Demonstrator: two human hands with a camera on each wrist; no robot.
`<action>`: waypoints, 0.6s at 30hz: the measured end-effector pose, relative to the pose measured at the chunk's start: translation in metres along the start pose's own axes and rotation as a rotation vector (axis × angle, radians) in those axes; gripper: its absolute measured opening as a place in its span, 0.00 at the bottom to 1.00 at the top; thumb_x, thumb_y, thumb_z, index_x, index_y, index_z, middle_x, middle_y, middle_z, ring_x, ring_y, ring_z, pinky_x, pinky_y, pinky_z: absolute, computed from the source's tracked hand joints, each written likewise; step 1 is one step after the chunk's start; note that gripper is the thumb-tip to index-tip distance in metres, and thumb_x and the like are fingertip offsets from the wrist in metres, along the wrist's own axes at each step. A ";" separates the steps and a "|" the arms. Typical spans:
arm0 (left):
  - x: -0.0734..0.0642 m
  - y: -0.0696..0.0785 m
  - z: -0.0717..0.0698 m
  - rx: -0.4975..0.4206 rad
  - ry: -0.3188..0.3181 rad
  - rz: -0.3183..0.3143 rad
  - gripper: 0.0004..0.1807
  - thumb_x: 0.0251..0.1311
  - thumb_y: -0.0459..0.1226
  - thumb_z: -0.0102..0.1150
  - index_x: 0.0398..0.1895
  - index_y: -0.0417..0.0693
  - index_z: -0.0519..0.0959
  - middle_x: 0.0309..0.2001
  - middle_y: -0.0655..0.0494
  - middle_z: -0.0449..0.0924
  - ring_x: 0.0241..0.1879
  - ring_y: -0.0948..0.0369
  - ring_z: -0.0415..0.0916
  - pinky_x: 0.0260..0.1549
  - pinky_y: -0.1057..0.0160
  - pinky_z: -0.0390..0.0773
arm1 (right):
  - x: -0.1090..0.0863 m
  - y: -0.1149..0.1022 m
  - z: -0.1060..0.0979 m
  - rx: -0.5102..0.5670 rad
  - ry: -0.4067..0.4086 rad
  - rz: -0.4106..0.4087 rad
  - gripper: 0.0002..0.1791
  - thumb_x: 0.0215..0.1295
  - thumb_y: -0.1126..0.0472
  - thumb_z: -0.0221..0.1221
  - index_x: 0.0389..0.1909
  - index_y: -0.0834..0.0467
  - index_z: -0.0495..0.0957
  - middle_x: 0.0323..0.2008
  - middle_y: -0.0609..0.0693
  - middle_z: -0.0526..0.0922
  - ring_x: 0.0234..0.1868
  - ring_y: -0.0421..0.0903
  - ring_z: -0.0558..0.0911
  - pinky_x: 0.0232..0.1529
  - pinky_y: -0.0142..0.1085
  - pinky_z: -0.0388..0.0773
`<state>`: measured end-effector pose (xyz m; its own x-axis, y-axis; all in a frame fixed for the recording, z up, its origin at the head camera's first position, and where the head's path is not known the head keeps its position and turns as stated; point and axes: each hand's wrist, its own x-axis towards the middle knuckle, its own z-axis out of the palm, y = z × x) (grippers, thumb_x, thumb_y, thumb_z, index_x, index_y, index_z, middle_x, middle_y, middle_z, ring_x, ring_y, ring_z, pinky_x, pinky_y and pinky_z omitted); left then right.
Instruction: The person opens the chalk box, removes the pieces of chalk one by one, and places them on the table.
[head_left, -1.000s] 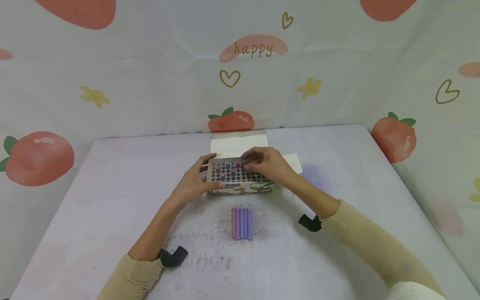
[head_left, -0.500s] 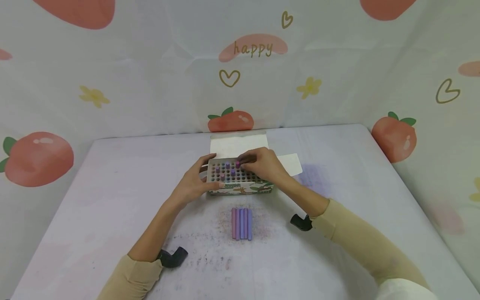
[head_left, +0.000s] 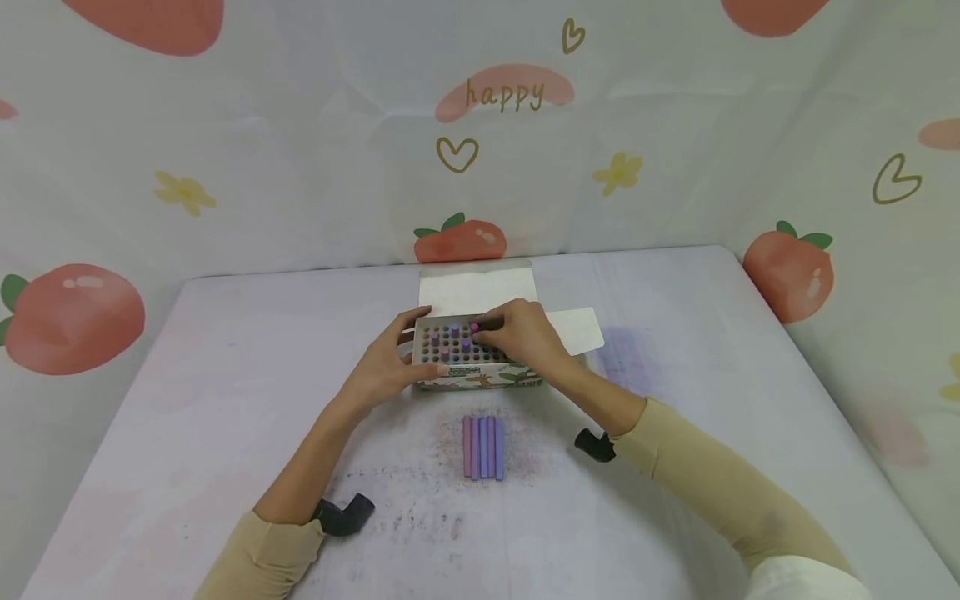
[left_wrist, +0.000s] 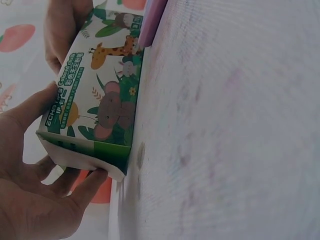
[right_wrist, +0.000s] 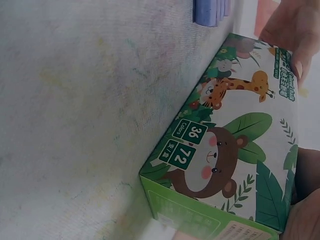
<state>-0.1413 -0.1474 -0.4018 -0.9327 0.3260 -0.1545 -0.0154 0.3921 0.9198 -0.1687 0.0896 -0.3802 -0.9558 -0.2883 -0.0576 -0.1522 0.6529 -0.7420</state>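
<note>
A cardboard chalk box [head_left: 480,379] with animal pictures on its front stands on the table, its top a grid of holes. Several purple and pink chalks stick up from the holes. My left hand [head_left: 390,362] grips the box's left end, thumb on the front edge and fingers around the back and side. Over the right half of the holes, my right hand [head_left: 525,333] pinches at a magenta chalk [head_left: 474,327] with thumb and fingertips; its lower part is inside the box. In the left wrist view the left fingers [left_wrist: 90,187] touch the box's side flap.
In front of the box lies a row of several pink, purple and blue chalks [head_left: 483,447] side by side. The box's white lid [head_left: 477,290] is folded back, and a white flap [head_left: 577,329] sticks out right. Chalk dust marks the white tablecloth [head_left: 247,400].
My right hand has moved left across the holes to the magenta chalk, which stood free of the fingers a second ago. My left hand keeps its place on the box.
</note>
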 end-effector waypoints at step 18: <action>0.000 0.000 0.000 -0.005 -0.004 0.001 0.50 0.53 0.41 0.75 0.77 0.62 0.55 0.74 0.52 0.56 0.73 0.47 0.55 0.65 0.47 0.69 | -0.002 0.004 0.007 -0.055 0.061 -0.107 0.12 0.66 0.57 0.66 0.46 0.56 0.88 0.41 0.49 0.88 0.22 0.40 0.72 0.26 0.31 0.69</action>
<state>-0.1411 -0.1473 -0.4018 -0.9312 0.3299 -0.1547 -0.0160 0.3871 0.9219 -0.1658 0.0877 -0.3879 -0.9465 -0.3168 0.0617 -0.2664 0.6588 -0.7036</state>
